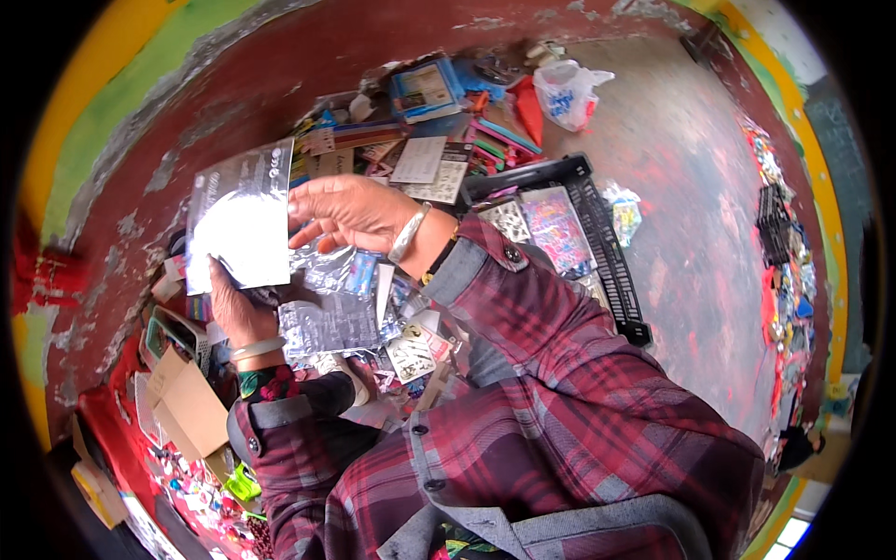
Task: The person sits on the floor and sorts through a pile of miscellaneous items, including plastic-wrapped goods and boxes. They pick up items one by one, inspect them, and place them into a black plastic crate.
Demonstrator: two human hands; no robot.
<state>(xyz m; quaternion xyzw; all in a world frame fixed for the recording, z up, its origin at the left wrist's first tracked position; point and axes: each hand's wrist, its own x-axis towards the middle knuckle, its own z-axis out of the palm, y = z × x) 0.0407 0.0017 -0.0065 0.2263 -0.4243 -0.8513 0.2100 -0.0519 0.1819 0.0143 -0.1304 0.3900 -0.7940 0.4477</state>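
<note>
My left hand (241, 313) is closed on the lower edge of a flat, glossy sheet-like packet (239, 219) held upright. Bright glare covers much of its face, and small print runs along its top. Beside its right edge is my right hand (353, 217), fingers apart and slightly bent. The fingertips reach the edge, but whether they touch it I cannot tell. Beneath my hands lie a clear-wrapped dark patterned packet (329, 324) and other plastic-wrapped pieces. A white card (419, 160) rests on the pile beyond my right hand.
A black plastic crate (611, 252) with colourful flat packets (557, 227) stands to the right. Behind are a blue-framed tray (427, 91) and a white plastic bag (568, 94). An open cardboard box (187, 406) sits at lower left. Small goods (789, 271) line the right wall.
</note>
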